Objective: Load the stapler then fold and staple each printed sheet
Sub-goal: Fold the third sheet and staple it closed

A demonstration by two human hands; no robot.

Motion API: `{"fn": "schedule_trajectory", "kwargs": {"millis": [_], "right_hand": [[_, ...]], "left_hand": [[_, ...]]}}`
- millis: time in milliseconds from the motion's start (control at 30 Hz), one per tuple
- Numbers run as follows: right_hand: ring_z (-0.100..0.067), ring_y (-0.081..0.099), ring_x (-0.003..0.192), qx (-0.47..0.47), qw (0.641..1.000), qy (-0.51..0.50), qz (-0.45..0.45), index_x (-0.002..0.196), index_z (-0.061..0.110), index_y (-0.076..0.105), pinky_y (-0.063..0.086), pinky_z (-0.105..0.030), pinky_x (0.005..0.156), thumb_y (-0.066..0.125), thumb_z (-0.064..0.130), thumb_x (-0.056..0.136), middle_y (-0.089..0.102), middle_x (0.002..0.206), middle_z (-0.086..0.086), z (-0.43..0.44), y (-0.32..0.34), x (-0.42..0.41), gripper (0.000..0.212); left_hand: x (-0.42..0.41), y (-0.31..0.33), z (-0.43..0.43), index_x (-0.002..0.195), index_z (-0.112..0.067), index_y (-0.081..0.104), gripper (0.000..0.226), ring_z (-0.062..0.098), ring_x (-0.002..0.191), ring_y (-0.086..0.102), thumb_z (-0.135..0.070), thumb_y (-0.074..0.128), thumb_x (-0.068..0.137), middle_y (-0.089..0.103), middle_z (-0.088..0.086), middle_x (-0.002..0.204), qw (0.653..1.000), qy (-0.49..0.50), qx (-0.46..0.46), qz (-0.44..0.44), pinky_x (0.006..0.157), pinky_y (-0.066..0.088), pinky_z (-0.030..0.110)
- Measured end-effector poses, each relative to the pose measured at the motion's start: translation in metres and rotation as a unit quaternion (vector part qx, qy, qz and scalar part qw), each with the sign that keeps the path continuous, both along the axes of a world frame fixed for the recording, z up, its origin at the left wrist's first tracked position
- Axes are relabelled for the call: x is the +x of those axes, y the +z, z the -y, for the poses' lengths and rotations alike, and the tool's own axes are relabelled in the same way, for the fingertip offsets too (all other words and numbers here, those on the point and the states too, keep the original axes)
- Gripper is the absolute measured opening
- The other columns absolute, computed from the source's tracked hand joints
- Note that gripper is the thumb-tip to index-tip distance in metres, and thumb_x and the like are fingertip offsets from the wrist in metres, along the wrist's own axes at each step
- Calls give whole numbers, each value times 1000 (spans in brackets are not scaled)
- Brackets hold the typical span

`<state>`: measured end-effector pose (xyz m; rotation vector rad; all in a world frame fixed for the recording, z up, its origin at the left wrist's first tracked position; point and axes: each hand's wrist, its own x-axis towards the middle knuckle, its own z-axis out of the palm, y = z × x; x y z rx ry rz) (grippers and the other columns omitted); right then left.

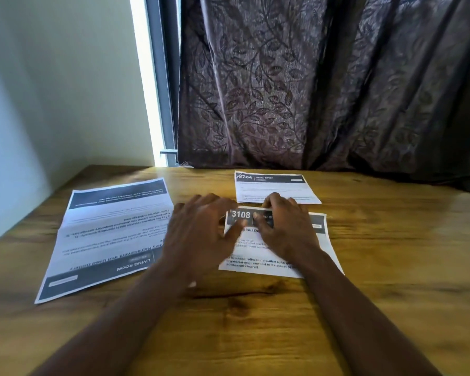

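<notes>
A folded printed sheet headed "3108" (296, 256) lies in the middle of the wooden table (255, 321). My left hand (198, 234) rests flat on its left edge, fingers spread. My right hand (285, 226) presses on its dark header band, fingers bent down onto the paper. Behind it lies a smaller folded sheet headed "2764" (274, 188). To the left, an unfolded creased sheet headed "LIVING ROOM" (103, 240) lies upside down to me. No stapler is in view.
A dark leaf-patterned curtain (323, 82) hangs behind the table's far edge. A pale wall (52, 90) stands at the left, and a bright window strip (147, 77) shows beside the curtain.
</notes>
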<state>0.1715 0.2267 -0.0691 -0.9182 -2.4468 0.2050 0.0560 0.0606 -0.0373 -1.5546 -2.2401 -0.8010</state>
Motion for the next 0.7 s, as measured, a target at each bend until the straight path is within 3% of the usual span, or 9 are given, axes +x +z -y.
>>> {"fn": "schedule_trajectory", "kwargs": {"millis": [133, 267, 367, 467, 567, 700], "right_hand": [[-18, 50, 117, 5, 999, 30, 15, 126, 29, 55, 36, -42, 105, 52, 48, 96, 62, 121, 5, -2, -1, 1, 36], [-16, 51, 109, 10, 999, 49, 10, 110, 29, 60, 35, -39, 101, 57, 46, 93, 60, 108, 9, -6, -1, 1, 24], [-15, 52, 106, 6, 998, 65, -5, 101, 30, 57, 33, -38, 102, 61, 42, 92, 60, 105, 11, -8, 0, 1, 15], [-13, 51, 108, 1, 997, 73, -17, 104, 32, 57, 30, -37, 104, 60, 39, 93, 62, 107, 13, -6, 1, -4, 14], [-12, 51, 109, 1, 997, 74, -24, 108, 33, 59, 30, -38, 106, 60, 42, 93, 63, 109, 14, -5, 1, -7, 17], [-10, 50, 107, 26, 996, 77, -26, 104, 35, 59, 30, -36, 105, 61, 45, 92, 61, 107, 15, -6, -1, -11, 16]], "left_hand": [[-34, 6, 8, 128, -34, 66, 46, 19, 111, 62, -56, 67, 87, 68, -6, 124, 993, 63, -81, 52, 83, 49, 37], [-50, 8, 10, 118, -35, 72, 38, 15, 99, 65, -55, 69, 86, 71, -10, 113, 981, 56, -181, 51, 77, 52, 32], [-66, 9, 2, 103, -33, 77, 25, 9, 86, 67, -48, 74, 83, 76, -12, 99, 977, 35, -198, 71, 78, 56, 32], [-80, 10, -10, 91, -30, 79, 10, 6, 79, 68, -38, 78, 85, 76, -13, 87, 973, 8, -59, 225, 68, 50, 27], [-79, 11, -28, 99, -19, 78, 12, 15, 85, 71, -27, 73, 91, 78, 1, 91, 907, -61, 93, 407, 64, 53, 23], [-71, 1, -45, 107, -15, 73, 14, 19, 95, 75, -19, 69, 94, 79, 1, 99, 874, -156, 129, 441, 74, 59, 25]]}}
